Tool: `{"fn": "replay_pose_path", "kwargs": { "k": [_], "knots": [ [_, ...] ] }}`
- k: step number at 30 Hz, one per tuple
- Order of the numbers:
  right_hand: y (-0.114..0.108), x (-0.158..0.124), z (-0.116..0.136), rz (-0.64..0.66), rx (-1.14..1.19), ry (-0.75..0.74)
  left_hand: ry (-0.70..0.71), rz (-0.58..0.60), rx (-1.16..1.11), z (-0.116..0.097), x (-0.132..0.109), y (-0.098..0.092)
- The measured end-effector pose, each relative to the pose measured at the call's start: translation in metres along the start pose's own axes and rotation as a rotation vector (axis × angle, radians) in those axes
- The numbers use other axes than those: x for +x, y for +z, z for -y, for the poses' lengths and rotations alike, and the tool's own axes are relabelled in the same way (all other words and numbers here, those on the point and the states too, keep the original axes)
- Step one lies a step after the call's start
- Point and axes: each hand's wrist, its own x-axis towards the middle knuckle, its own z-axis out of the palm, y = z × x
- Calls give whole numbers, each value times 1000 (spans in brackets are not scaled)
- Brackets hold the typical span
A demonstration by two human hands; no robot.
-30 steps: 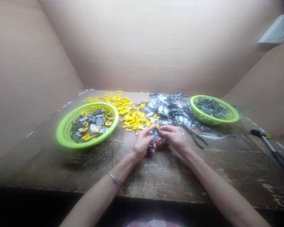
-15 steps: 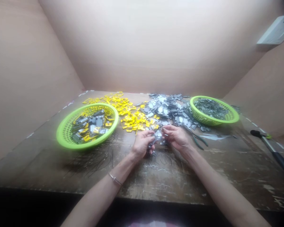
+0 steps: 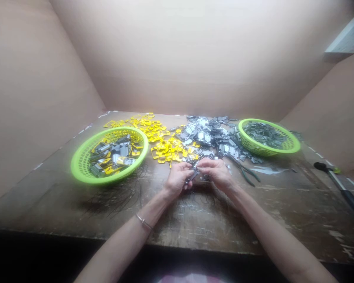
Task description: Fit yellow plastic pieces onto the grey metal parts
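My left hand (image 3: pixel 178 177) is closed on a small grey metal piece (image 3: pixel 191 177), which sticks out past its thumb and fingers. From the right, my right hand (image 3: pixel 216 171) pinches at the upper end of the same piece, its fingertips nearly meeting those of the left. Whether a second part sits between the right fingertips is too small to tell. Just beyond both hands lie a pile of yellow frame-shaped pieces (image 3: pixel 169 149) and a heap of flat silver metal pieces (image 3: pixel 203 133).
A lime-green basket (image 3: pixel 76 173) on the left holds yellow and grey pieces joined together. Another green basket (image 3: pixel 295 147) at the back right holds small grey parts. Green-handled pliers (image 3: pixel 247 177) lie right of my hands. A black-handled rod (image 3: pixel 342 186) rests at the table's (image 3: pixel 106 220) right side.
My right hand has moved left and closed in on my left hand, its fingertips now at the metal piece. The left hand has stayed nearly in place.
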Motion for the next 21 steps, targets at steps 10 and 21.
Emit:
{"fn": "replay_pose_path", "kwargs": {
  "k": [10,21],
  "knots": [
    [-2,0,3,32,-299,-220,-3,-29,-89,-4,-4,3],
    [9,-3,1,7,-313,-315,238,-282,-118,6,0,9]
  ]
}}
